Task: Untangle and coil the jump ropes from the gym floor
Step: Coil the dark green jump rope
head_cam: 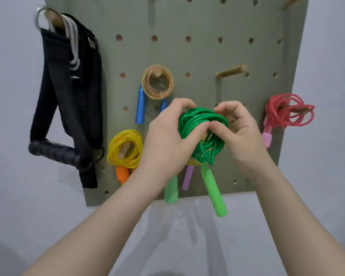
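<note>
Holding the green jump rope (202,134) up against the pegboard (187,52), both hands on the coil.

Left hand (167,140) wraps its thumb and curled fingers round the coil's left side, and the right hand (241,132) pinches the strands at the top right, fingers bent tight on the cord; the bundle sits in front of the pegboard's lower middle, its two green handles (213,192) dangling past the board's bottom edge. Left of the coil on the pegboard, a yellow rope with orange handles (126,148) loops over a peg; above that, an orange-tinted coil with blue handles (157,82) hangs on another. A purple handle (187,178) peeks out behind the green bundle. Off the pegboard's right edge hangs a red rope with a pink handle (287,110), and at its upper left, black straps with a grip bar (68,96).
</note>
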`<state>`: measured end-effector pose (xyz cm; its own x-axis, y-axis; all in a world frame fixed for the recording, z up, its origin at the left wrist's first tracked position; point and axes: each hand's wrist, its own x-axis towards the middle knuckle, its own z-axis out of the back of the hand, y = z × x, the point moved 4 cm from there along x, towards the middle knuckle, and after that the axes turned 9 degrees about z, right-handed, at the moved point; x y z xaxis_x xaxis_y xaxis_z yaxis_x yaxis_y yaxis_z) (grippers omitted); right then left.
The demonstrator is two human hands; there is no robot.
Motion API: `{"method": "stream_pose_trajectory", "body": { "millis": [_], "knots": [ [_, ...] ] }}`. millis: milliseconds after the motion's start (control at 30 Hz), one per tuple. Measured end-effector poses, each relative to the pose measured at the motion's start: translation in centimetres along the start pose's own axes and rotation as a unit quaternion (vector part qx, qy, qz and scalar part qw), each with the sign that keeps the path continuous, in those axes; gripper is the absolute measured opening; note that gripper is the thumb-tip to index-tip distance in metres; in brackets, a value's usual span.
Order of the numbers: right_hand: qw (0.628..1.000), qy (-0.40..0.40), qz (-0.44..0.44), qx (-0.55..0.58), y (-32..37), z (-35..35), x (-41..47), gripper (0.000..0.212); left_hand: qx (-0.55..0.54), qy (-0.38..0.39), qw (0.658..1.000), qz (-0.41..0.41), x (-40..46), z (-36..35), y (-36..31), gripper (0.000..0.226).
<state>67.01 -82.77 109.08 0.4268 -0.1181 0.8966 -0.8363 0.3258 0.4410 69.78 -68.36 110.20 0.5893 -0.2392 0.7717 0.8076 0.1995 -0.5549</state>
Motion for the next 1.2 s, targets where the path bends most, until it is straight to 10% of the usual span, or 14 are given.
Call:
{"method": "stream_pose_trajectory", "body": {
  "millis": [367,567,800,1200],
  "knots": [
    [0.911,-0.114,0.22,-0.329,-0.8,8.2,8.9,0.017,-0.027,-0.003,0.995,-0.095,11.3,-8.1,-2.8,0.023],
    [0.978,-0.051,0.1,-0.178,-5.3,8.3,13.5,0.013,-0.01,-0.053,0.998,-0.007,15.1,-9.8,-0.1,0.017],
    [0.871,-0.162,0.147,-0.439,-9.8,5.8,13.0,0.029,0.046,-0.004,0.999,0.001,14.7,-12.3,2.2,0.087],
    [0.846,-0.03,0.079,-0.527,-10.4,5.8,12.4,0.064,0.391,-0.093,0.913,-0.068,15.3,-11.9,4.4,0.058]
  ]
}}
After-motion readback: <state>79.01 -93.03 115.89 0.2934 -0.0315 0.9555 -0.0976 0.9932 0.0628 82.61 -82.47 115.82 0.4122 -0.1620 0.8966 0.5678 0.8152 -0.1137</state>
